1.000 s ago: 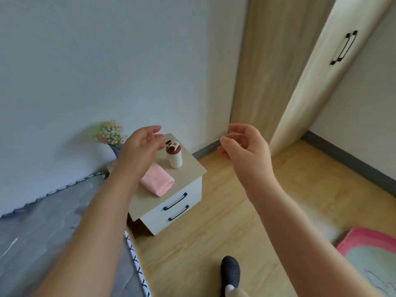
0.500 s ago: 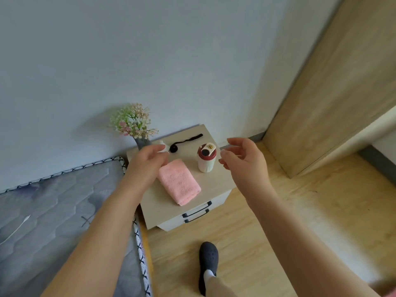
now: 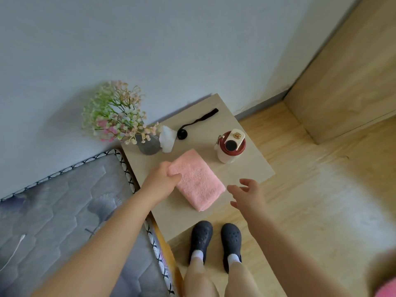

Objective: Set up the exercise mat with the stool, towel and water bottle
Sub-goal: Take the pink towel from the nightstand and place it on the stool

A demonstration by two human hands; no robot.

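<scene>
A folded pink towel (image 3: 198, 180) lies on the top of a light wooden nightstand (image 3: 248, 168). My left hand (image 3: 161, 182) grips the towel's near-left corner, thumb on top. My right hand (image 3: 246, 195) hovers open just right of the towel's near end, fingers spread, touching nothing. A white water bottle (image 3: 230, 146) with a dark red lid stands upright on the nightstand, behind and to the right of the towel. No stool or exercise mat is in view.
A grey vase of small flowers (image 3: 120, 121), a crumpled white tissue (image 3: 167, 139) and a black strap (image 3: 197, 123) sit at the back of the nightstand. A grey quilted mattress (image 3: 53, 200) lies left. A wooden wardrobe (image 3: 347, 82) stands right. My feet in dark clogs (image 3: 215, 239) stand on the wooden floor.
I have stepped up to the nightstand and look down on it. My left hand dropped onto the towel and closed on its corner. My right hand lowered beside the towel.
</scene>
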